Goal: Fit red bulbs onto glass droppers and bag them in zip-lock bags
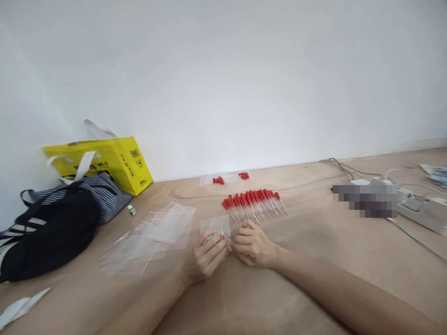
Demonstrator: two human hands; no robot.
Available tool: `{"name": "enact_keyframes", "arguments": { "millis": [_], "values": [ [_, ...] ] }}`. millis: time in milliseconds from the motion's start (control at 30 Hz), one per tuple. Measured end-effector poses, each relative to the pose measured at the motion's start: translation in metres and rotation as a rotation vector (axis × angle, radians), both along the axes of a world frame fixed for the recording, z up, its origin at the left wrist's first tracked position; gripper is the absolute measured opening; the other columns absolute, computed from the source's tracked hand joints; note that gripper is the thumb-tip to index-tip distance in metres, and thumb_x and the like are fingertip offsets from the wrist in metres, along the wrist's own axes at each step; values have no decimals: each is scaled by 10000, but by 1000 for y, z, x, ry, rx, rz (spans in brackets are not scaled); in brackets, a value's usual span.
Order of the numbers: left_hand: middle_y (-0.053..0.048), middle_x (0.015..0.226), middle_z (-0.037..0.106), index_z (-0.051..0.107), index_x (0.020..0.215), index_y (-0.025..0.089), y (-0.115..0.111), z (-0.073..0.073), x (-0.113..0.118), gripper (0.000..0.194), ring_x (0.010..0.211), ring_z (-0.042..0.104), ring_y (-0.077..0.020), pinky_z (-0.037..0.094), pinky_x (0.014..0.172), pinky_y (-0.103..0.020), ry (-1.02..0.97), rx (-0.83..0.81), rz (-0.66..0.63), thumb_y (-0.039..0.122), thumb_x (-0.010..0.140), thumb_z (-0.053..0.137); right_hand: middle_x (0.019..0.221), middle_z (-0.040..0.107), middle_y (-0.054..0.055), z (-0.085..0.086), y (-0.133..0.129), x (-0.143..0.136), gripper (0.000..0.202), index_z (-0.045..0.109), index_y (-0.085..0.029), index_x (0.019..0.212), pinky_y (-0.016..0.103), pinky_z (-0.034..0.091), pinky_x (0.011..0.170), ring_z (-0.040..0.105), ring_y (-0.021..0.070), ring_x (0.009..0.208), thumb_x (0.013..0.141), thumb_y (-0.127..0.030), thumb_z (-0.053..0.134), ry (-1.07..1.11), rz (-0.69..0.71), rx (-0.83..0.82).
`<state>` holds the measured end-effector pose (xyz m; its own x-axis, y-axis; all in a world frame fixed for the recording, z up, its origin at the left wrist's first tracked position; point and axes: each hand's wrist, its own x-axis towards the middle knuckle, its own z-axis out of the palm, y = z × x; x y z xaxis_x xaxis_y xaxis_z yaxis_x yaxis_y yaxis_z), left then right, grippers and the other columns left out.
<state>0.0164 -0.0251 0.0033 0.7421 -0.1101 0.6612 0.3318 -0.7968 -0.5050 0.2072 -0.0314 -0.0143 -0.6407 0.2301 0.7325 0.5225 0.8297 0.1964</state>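
Note:
My left hand (207,256) is closed around a small clear zip-lock bag (216,224), with red bulbs and thin clear stems showing inside it. At the bag's right corner, the fingers of my right hand (252,244) pinch together on its edge, partly hidden by the hand itself. Just beyond my hands lies a row of droppers (256,202) with red rubber bulbs and clear tubes, their bulbs pointing away from me. To the left of my left hand, several flat clear zip-lock bags (167,228) are spread in an overlapping pile.
Near the wall, loose red bulbs (218,180) rest on a clear bag. A yellow shopping bag (131,163), a striped bag (108,195) and a black bag (52,237) fill the left, beside a small vial (132,211). On the right are a power strip (424,211) and cables.

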Motion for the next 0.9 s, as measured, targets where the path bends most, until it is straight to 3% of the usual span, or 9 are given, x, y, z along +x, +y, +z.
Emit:
{"name": "enact_keyframes", "arguments": {
  "millis": [267, 400, 600, 900],
  "values": [
    [-64, 769, 668, 598, 822, 94, 2, -1, -5, 160, 748, 599, -155, 464, 748, -358, -2, -13, 3, 59, 824, 442, 580, 534, -16, -1, 1, 1, 153, 566, -175, 675, 293, 256, 645, 425, 106, 616, 768, -140, 448, 26, -33, -30],
    [-70, 776, 666, 592, 818, 93, 2, -2, -4, 146, 749, 598, -160, 453, 765, -376, -9, -42, 20, 53, 818, 452, 593, 549, -20, 1, 0, -1, 137, 582, -189, 703, 307, 245, 663, 420, 107, 628, 787, -188, 473, 76, -70, 31],
    [-57, 750, 664, 582, 799, 98, 2, -4, -4, 150, 724, 598, -156, 449, 778, -391, -1, -34, 46, 58, 827, 440, 549, 498, -30, 1, -3, -4, 218, 546, -157, 635, 325, 225, 693, 415, 95, 613, 773, -76, 399, 62, -68, 126],
    [-67, 727, 654, 575, 808, 92, -2, 9, -29, 243, 713, 588, -159, 454, 778, -384, 37, 10, 148, 40, 857, 343, 565, 528, -18, 1, -1, -1, 198, 558, -148, 694, 331, 232, 719, 426, 100, 615, 723, -62, 383, 64, -65, 59]
  ]
}}
